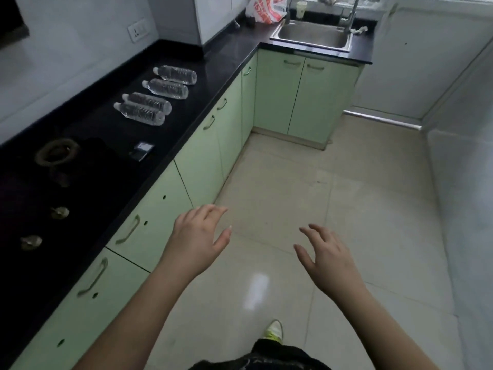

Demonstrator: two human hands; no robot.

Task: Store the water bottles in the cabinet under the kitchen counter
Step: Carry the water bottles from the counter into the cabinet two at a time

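Note:
Several clear water bottles (157, 96) lie on their sides in a row on the black kitchen counter (218, 62), caps toward the wall. Below the counter runs a line of pale green cabinet doors (200, 158) with curved handles, all closed. My left hand (198, 241) hovers over the floor beside the cabinets, fingers spread and holding nothing. My right hand (326, 259) hangs further right over the tiles, also spread and holding nothing. Both hands are well short of the bottles.
A built-in gas hob with a burner ring (57, 152) and knobs fills the near counter; a small dark box (141, 150) lies beside it. A steel sink (312, 36) with a tap, a cup and a plastic bag (266, 8) sits at the far corner. Beige tiled floor (346, 196) stretches ahead.

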